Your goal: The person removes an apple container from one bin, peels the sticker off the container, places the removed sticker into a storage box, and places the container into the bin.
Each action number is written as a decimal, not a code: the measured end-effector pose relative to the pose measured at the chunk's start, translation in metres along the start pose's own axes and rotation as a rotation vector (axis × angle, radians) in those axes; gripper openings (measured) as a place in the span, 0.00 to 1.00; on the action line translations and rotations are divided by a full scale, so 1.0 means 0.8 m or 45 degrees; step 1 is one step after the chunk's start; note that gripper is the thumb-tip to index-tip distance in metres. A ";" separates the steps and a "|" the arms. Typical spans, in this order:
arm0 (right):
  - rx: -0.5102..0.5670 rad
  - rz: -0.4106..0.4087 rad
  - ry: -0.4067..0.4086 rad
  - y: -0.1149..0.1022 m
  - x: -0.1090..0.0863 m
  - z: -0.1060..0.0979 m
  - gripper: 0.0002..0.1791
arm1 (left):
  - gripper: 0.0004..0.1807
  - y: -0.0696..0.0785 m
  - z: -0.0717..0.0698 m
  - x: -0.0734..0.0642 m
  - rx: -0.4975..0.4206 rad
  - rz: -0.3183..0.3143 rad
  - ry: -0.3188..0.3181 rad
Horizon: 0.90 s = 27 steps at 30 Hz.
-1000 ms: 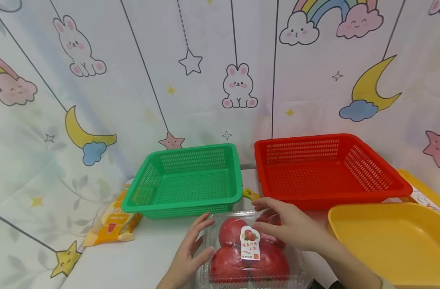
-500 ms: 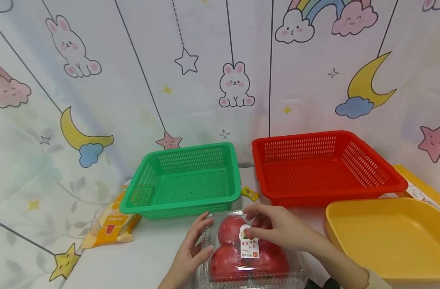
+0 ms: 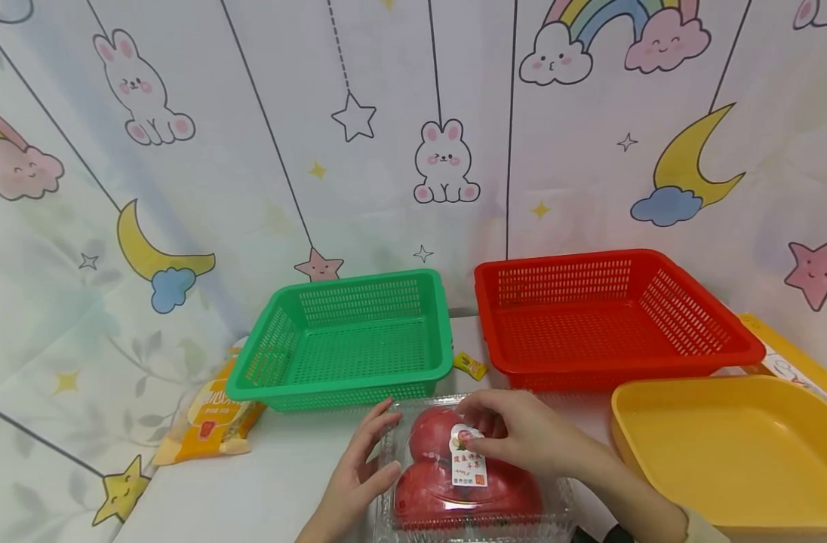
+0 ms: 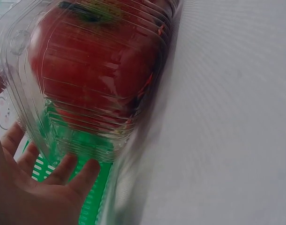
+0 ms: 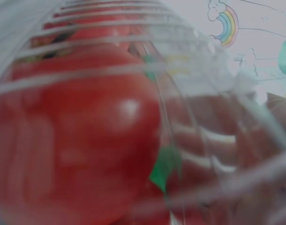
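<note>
A clear plastic clamshell box (image 3: 468, 522) of red apples (image 3: 427, 494) lies before me, a white label (image 3: 469, 473) on its lid. My left hand (image 3: 359, 467) rests at the box's left side. In the left wrist view its spread fingers (image 4: 63, 169) reach alongside the ridged wall. Over the lid's upper right, my right hand (image 3: 529, 434) has its fingers bent and its thumb at the label's upper part. Whether it pinches the label I cannot tell. Through the plastic, the right wrist view shows bent fingers (image 5: 199, 136) beside a large apple (image 5: 77, 136).
Behind the box stand a green basket (image 3: 339, 391) and a red basket (image 3: 590, 373). A yellow tray (image 3: 733, 452) sits to the right. An orange snack bag (image 3: 213, 422) leans at the left, and a small yellow packet (image 3: 470, 366) lies between the baskets.
My right hand has moved left and down onto the lid, its fingers bending closer to the label. The left hand stays at the box's side, and the box has not moved.
</note>
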State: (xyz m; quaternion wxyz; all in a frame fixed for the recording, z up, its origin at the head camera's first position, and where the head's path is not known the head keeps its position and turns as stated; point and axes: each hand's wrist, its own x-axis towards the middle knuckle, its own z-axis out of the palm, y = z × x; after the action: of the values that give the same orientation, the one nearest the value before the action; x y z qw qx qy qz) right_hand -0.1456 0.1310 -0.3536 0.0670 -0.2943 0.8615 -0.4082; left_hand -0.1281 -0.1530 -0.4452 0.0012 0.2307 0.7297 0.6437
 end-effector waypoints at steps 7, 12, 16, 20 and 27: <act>-0.031 -0.017 -0.017 0.001 0.002 0.002 0.20 | 0.29 0.000 0.000 -0.001 -0.006 -0.010 0.002; -0.074 -0.014 0.014 0.000 0.005 0.006 0.15 | 0.29 0.002 -0.001 0.000 -0.003 0.001 -0.008; -0.171 0.003 0.030 -0.001 0.006 0.010 0.12 | 0.29 0.002 -0.001 0.001 -0.006 0.003 -0.014; -0.207 0.027 0.037 -0.002 0.005 0.012 0.09 | 0.29 0.002 -0.001 0.001 -0.007 -0.008 -0.012; -0.235 0.007 0.113 0.000 0.006 0.018 0.09 | 0.29 0.003 0.001 0.001 -0.009 -0.024 -0.003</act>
State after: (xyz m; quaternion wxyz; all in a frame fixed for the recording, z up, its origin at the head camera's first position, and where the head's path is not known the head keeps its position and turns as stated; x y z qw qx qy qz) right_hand -0.1441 0.1191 -0.3621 0.0023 -0.2787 0.8984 -0.3395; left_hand -0.1277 -0.1523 -0.4432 0.0092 0.2246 0.7294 0.6461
